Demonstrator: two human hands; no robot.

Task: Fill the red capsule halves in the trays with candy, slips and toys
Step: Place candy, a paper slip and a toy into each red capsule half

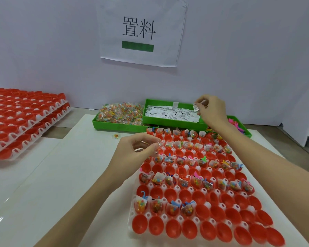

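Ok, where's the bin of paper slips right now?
In the head view the green slip bin sits at the back, centre-right, behind the capsule tray, with the candy bin to its left; the right hand is over its right end.

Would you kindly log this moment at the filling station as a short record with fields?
left hand: pinches a clear candy packet over the working tray
right hand: pinches white paper slips above the slip bin
candy bin: green, heaped with packets
toy bin: green, mostly hidden behind the right arm
working tray: alternate rows of red capsule halves filled, the rest empty
spare trays: stacked at far left
stray packet: on the white mat
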